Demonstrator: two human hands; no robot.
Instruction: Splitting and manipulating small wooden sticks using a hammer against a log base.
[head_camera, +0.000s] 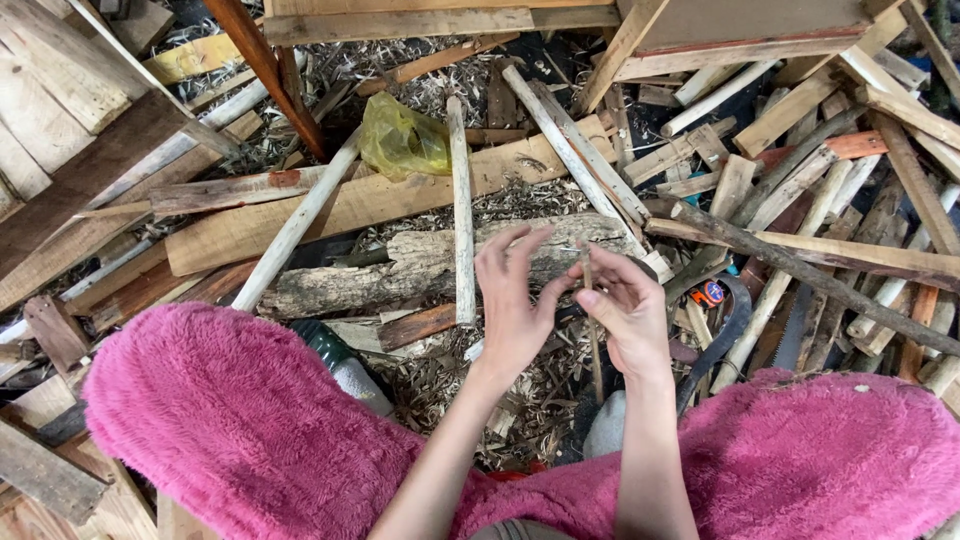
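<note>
Scattered offcuts and shavings cover the floor (450, 375) beneath; a thin stick (590, 310) is pinched upright by right-hand fingers (600, 300), and is best steadied by the spread, empty left-hand fingers (510, 255) beside it.

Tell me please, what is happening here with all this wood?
A person in fluffy pink clothing sits over a messy pile of planks, sticks and wood shavings. The right hand holds a thin wooden stick upright between its fingers, and the left hand touches its upper part with spread fingers. In front lie a rough log, a yellow plastic bag and, to the right, a hand saw on the ground.
</note>
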